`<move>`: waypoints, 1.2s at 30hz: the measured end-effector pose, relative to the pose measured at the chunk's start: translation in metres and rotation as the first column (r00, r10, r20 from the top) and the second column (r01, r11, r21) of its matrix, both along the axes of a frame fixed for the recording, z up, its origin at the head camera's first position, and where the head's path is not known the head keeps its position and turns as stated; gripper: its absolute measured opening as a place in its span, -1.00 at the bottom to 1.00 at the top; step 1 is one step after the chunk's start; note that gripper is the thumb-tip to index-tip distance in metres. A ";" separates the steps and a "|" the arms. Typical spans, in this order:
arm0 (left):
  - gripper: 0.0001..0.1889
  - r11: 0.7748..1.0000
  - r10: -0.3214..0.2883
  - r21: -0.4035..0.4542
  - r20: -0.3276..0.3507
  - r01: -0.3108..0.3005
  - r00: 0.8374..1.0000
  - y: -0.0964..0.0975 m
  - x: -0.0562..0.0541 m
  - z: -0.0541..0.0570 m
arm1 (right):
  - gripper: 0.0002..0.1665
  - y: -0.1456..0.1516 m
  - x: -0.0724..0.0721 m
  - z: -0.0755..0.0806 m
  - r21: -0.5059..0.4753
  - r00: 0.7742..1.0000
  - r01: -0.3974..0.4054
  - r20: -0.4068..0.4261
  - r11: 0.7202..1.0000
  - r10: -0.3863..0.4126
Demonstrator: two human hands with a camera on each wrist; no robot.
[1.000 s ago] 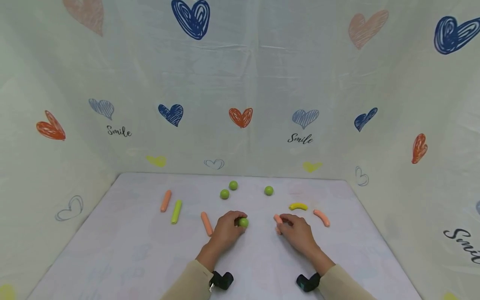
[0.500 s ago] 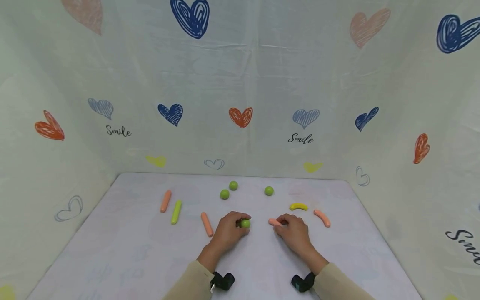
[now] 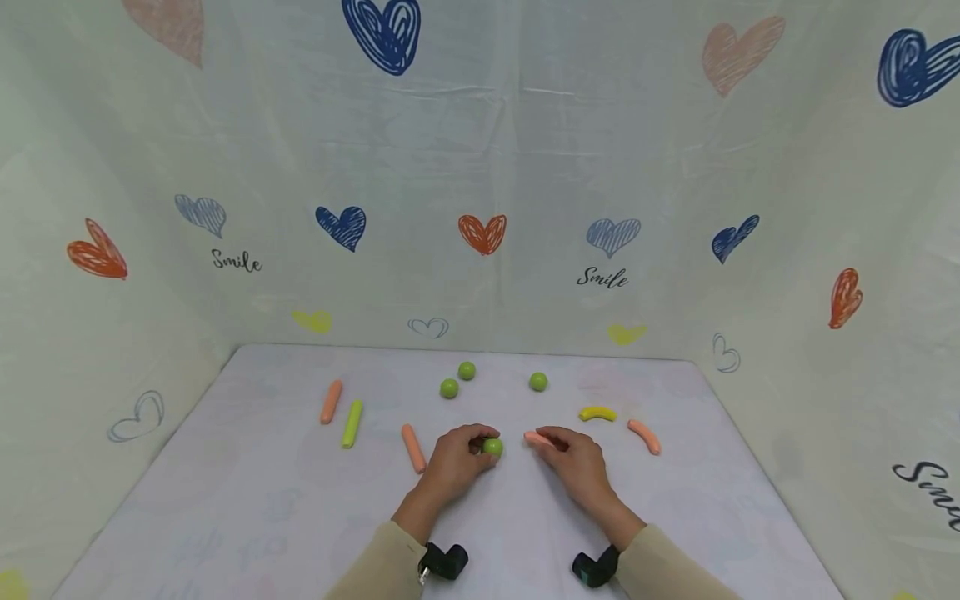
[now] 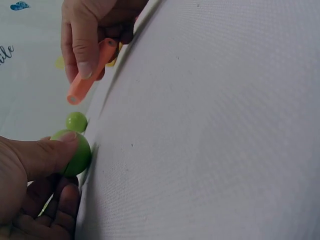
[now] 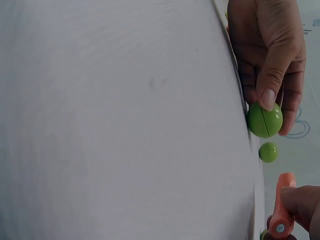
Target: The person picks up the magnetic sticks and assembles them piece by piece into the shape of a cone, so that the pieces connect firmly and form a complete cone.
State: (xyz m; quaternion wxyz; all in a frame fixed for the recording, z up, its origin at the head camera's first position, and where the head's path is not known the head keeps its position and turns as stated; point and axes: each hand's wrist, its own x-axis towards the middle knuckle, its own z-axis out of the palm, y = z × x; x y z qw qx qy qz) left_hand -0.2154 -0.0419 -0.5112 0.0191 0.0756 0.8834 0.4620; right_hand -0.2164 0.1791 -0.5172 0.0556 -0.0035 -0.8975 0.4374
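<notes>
My left hand (image 3: 454,458) pinches a green ball (image 4: 79,156) between thumb and fingers, low over the white table. A thin seam runs around the ball in the right wrist view. Opposite it, my right hand (image 3: 576,463) grips a short salmon-orange rod (image 4: 92,75) with thumb and fingers; small round discs show in its ends. The rod's free end points left, toward the ball, and a gap separates the two in the head view. Part of the rod is hidden behind the right thumb and fingers.
Left of the hands lie two more orange rods (image 3: 413,448) and a yellow-green rod (image 3: 352,424). Behind them sit three loose green balls (image 3: 538,382). At right are a curved yellow rod (image 3: 597,413) and a curved orange rod (image 3: 644,437). A heart-printed curtain closes the back.
My right hand has moved left, closer to the left hand, and its orange rod has swung to point toward the ball. The left hand with the ball has shifted slightly right.
</notes>
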 end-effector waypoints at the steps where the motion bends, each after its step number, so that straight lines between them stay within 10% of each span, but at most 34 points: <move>1: -0.67 1.000 -0.002 0.003 -0.002 0.002 1.000 0.000 0.000 0.000 | -0.59 -0.002 0.000 0.000 -0.010 1.000 0.001 0.000 1.000 -0.001; 36: -0.63 0.997 -0.070 0.014 -0.078 0.071 0.995 -0.005 -0.001 -0.005 | -0.74 -0.028 0.019 0.008 0.020 0.978 -0.177 0.118 0.984 0.173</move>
